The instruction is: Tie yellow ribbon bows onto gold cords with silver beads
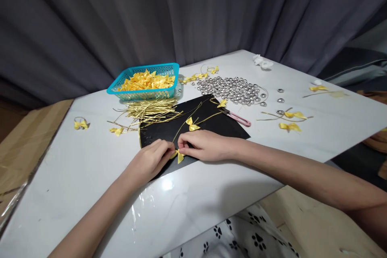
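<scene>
Both hands meet over a black sheet on the white table. My left hand pinches the left side of a small yellow ribbon bow. My right hand pinches the same bow from the right, thumb against fingertips. A thin gold wire runs up from between the hands. Just beyond my right hand lies another yellow bow on the sheet. Small pink-handled snips rest at the sheet's right side, beside a further bow. My fingertips hide part of the held bow.
A teal basket full of yellow bows stands at the back left. Before it lies a pile of gold wire pieces. Silver beads are heaped at the back. Loose bows with wires lie right; another wired bow lies left.
</scene>
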A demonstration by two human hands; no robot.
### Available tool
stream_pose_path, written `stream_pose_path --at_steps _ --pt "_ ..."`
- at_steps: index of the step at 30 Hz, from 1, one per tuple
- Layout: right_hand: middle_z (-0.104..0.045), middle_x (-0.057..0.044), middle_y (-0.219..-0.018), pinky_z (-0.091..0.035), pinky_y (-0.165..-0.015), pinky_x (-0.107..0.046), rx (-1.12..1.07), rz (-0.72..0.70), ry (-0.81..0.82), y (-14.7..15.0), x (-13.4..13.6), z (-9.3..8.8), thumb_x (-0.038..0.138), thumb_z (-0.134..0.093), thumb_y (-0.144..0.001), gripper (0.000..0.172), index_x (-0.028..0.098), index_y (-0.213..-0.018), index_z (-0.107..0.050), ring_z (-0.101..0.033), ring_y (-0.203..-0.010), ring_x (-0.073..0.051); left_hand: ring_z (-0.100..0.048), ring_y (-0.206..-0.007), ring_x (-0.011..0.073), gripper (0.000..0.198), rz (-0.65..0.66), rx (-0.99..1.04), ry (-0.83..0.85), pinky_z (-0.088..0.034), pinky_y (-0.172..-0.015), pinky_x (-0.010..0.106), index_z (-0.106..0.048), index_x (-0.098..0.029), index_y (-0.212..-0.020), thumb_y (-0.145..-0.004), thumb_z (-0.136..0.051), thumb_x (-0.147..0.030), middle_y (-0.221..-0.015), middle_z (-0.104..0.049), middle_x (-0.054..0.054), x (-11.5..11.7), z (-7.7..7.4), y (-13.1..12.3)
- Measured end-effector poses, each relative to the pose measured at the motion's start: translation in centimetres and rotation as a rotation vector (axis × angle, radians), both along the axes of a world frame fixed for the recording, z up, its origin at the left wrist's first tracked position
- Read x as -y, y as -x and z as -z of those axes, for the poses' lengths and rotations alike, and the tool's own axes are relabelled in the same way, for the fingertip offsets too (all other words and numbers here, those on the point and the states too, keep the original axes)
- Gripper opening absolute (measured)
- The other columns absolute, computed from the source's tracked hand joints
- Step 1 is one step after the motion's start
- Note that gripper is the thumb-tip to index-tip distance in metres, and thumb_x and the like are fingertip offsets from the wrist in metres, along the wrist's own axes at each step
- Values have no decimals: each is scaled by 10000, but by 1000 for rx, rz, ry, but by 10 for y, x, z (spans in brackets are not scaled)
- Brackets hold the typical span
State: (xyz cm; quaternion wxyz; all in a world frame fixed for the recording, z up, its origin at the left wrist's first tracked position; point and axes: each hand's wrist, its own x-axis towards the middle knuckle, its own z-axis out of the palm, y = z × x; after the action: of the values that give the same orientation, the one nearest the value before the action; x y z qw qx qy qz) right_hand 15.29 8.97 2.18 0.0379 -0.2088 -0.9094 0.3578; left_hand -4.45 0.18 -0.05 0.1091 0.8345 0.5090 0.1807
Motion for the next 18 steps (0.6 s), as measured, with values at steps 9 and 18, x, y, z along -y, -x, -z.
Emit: stream_pose_path --at_steps 9,18 --pt "-544 -14 -776 -308 -582 -218 2 -126 -31 -4 -6 -2 187 -408 -902 102 159 -837 -481 -439 -642 -102 -490 -672 167 163 65 -68 93 -376 -604 281 -402 -207 -825 -948 -294 -220 -759 -515 19 2 -10 -4" --pt "-476 17 -692 -299 -554 -209 -40 -174 33 -5 -13 3 167 -420 -898 96 155 -821 -476 -398 -599 -88 -474 -628 154 192 -51 -3 296 -364 -592 284 -344 -223 -804 -959 -248 -283 -749 -490 -9 5 -10 -9"
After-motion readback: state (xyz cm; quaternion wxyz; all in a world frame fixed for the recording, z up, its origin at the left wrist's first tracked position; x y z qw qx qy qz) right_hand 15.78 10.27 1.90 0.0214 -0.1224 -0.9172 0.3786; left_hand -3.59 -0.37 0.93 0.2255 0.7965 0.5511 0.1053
